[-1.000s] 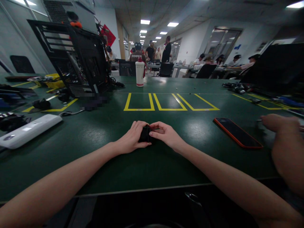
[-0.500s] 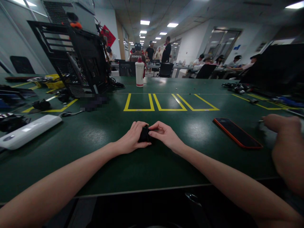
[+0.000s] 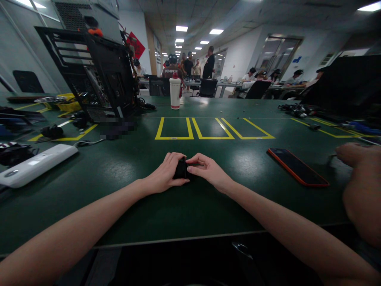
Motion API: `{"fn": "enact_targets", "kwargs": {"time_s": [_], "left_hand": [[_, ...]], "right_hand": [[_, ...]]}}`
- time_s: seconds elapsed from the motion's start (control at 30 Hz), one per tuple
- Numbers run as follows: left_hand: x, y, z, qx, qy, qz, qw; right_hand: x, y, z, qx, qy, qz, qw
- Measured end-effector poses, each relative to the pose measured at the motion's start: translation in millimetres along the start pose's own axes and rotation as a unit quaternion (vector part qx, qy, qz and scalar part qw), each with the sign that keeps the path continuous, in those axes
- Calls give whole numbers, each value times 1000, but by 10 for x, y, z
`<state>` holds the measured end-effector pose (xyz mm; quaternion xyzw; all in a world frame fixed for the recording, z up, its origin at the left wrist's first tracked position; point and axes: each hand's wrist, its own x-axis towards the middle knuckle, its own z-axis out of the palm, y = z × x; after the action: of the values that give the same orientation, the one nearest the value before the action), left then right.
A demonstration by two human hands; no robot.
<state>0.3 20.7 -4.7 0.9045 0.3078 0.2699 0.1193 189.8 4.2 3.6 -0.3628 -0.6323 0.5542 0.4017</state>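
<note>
Near the middle of the green table (image 3: pixel 226 202), my left hand (image 3: pixel 165 172) is closed around a small black block-like object (image 3: pixel 180 169), fingers over the far side and thumb along the near side. The object's exact kind is too dark to make out. My right hand (image 3: pixel 206 170) has thumb and forefinger bent together in a pinch against its right side. Whatever may lie between those fingertips is too small to see. Both forearms rest low over the table's near edge.
An orange-edged phone (image 3: pixel 297 167) lies to the right, with another person's hand (image 3: pixel 354 159) beyond it. At left are a white power strip (image 3: pixel 38 165) and a black computer case (image 3: pixel 104 75). A white bottle (image 3: pixel 175 93) stands behind yellow tape outlines (image 3: pixel 212 138).
My right fingertips have shifted very slightly at the black object, while my left hand keeps its place. The other person's hand at the right has moved a little rightward.
</note>
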Motion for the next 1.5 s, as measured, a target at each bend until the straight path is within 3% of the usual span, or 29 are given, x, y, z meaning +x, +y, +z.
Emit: {"fn": "enact_targets", "kwargs": {"time_s": [0.3,0.53,0.87,0.97,1.2,1.5], "left_hand": [[6,25,-13,3,-7,1,1000],[3,14,-11,0,-6,-5,1000],[-1,11,-10,2,-6,-2,1000],[-2,18,-12,5,-2,5,1000],[-5,-3,4,-4,3,0,1000],[-2,15,-22,-3,-4,1,1000]], "right_hand": [[30,8,-17,-16,6,31,999],[-11,-2,-28,0,-24,8,1000],[44,-1,4,-40,19,3,999],[41,-2,-5,-30,3,17,999],[-15,4,-24,-32,-34,-20,999],[47,35,-8,-34,-10,-24,999]]}}
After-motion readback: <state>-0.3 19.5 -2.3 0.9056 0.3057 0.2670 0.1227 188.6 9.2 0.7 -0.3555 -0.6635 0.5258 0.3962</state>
